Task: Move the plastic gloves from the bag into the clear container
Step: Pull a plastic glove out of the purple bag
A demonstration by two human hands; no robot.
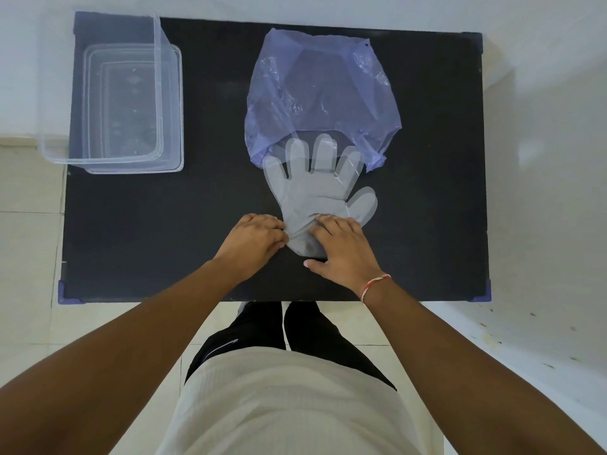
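1. The gloves (315, 195) lie flat on the black table (147, 224), just beyond both hands. Their cuff end is under the hands, and the fingertips are tucked into the mouth of the purple bag (322, 90) farther away.
2. The left hand (254, 239) has its fingers curled and pinches the cuff edge at its side. The right hand (345, 249) lies mostly flat with the fingers pressing on the cuff; whether it really grips the plastic, I cannot tell.
3. The gloves look very thin, light and soft. I think they will sag and fold when lifted, and they may slide on each other, because several seem to be stacked.
4. The best place to hold is probably the cuff, pinched through all layers, so that the stack stays together.
5. The bag is also light and may come along if the fingertips catch in its mouth.
6. The clear container (111, 103) stands open, well apart, far to the left of the left hand. Nothing lies on the table between it and the hands.
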